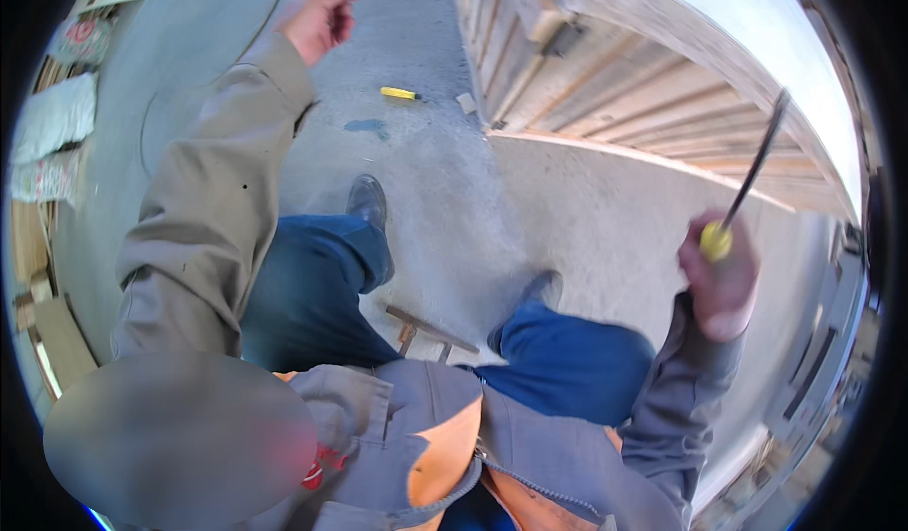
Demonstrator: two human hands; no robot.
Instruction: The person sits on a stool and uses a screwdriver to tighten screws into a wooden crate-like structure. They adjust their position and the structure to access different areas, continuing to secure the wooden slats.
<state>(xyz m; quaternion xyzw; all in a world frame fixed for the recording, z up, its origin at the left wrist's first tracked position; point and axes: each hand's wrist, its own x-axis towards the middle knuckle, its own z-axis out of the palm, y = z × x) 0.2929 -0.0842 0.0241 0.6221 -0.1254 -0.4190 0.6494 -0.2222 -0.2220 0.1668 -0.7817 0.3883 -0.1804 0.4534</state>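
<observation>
My right hand (726,271) is closed around the yellow handle (716,242) of a screwdriver. Its long dark shaft (757,164) points up and away, in front of the wooden slatted frame. Stretched far forward on the left, my left hand (322,26) has its fingers curled in, and nothing shows in it; it is slightly blurred. On the concrete floor below and right of that hand lies a small yellow-handled tool (399,92), apart from both hands.
A large slatted wooden frame (605,87) with a pale top stands at the upper right. A small wooden piece (430,328) is between my legs. Bags (57,115) and boards (64,342) line the left edge. A dark cable (270,16) runs along the floor.
</observation>
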